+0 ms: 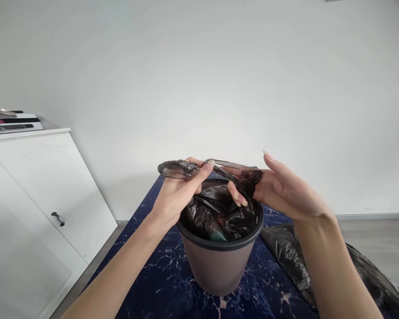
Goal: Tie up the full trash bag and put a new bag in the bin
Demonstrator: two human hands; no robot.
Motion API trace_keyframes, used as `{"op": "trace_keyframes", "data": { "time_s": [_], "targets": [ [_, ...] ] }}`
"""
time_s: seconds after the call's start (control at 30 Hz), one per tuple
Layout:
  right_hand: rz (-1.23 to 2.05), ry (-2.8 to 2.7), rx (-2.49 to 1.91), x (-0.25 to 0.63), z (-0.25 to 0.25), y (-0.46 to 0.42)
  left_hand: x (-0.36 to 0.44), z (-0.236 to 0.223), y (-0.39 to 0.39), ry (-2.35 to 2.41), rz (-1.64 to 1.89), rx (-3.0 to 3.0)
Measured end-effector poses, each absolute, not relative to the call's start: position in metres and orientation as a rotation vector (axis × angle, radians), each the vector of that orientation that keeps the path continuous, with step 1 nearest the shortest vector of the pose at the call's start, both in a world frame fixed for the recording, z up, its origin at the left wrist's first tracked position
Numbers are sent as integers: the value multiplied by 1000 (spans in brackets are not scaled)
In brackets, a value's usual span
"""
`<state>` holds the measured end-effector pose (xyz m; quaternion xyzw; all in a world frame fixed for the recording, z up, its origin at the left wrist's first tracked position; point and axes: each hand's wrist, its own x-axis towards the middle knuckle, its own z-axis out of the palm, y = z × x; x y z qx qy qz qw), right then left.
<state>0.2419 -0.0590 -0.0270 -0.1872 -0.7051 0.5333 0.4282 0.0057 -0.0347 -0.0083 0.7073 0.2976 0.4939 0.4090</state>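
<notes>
A brown waste bin [216,266] with a dark rim stands on a blue marbled surface. Inside it is a black plastic garbage bag [204,217], its top gathered and pulled up above the rim. My left hand [177,190] pinches a twisted part of the bag between thumb and fingers, and a loop of plastic sticks out to its left. Over the right side of the bin, my right hand [282,188] has its thumb raised and some fingers curled around a stretched strand of the bag. Something greenish shows through the plastic low in the bin.
Another black plastic bag [289,252] lies to the right of the bin, partly behind my right forearm. A white cabinet [49,190] with a black handle stands at left, with several items on top. A pale wall [199,88] rises behind the blue marbled surface [159,274].
</notes>
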Motion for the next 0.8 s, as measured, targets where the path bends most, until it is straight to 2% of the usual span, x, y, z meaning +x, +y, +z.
{"op": "trace_keyframes", "data": {
  "time_s": [0.17,0.27,0.4,0.67,0.8],
  "targets": [
    [1499,-1690,-414,260,-42,-44,7,-8,-34,677,1241,1665],
    [1490,-1770,-404,264,-44,-42,7,-9,-32,650,1248,1628],
    [1214,-1943,-648,255,-34,-54,6,-10,-33,687,1226,1677],
    [744,-1944,-1034,207,-27,-80,10,5,-50,810,1001,1979],
    [681,-1970,-1093,201,-28,-86,12,6,-51,900,1010,2167]
  ]
}}
